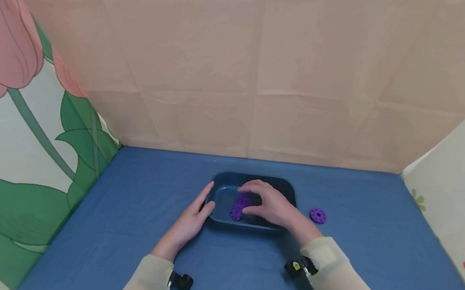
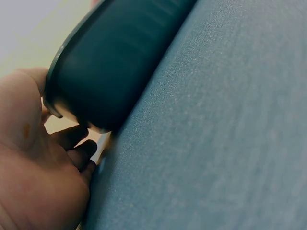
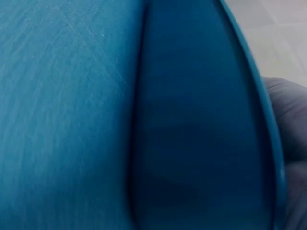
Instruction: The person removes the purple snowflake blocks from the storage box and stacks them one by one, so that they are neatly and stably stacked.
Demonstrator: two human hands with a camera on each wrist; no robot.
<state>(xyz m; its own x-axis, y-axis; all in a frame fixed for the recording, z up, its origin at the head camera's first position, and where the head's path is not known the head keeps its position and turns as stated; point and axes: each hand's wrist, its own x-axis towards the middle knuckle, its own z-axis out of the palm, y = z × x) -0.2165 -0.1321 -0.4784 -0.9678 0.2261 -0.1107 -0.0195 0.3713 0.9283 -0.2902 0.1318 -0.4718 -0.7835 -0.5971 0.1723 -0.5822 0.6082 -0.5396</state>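
A dark blue tray (image 1: 222, 222) sits on the blue table, with purple, notched discs inside. My left hand (image 1: 191, 219) holds its left end: the thumb lies over the rim, and the fingers are against the outer wall in the left wrist view. My right hand (image 1: 271, 204) reaches over the tray's right side, its thumb and fingers curved around the edges of one purple disc (image 1: 244, 199). Another purple disc (image 1: 236, 211) lies just below it, partly overlapping. The right wrist view is blurred, showing the tray's outer wall (image 3: 201, 134) and part of the hand.
To the right of the tray, a third purple disc (image 1: 318, 215) lies flat on the blue tabletop (image 1: 142, 192). A beige cloth wall (image 1: 255, 69) rises behind the table. Flower-printed panels (image 1: 53, 165) stand at both sides.
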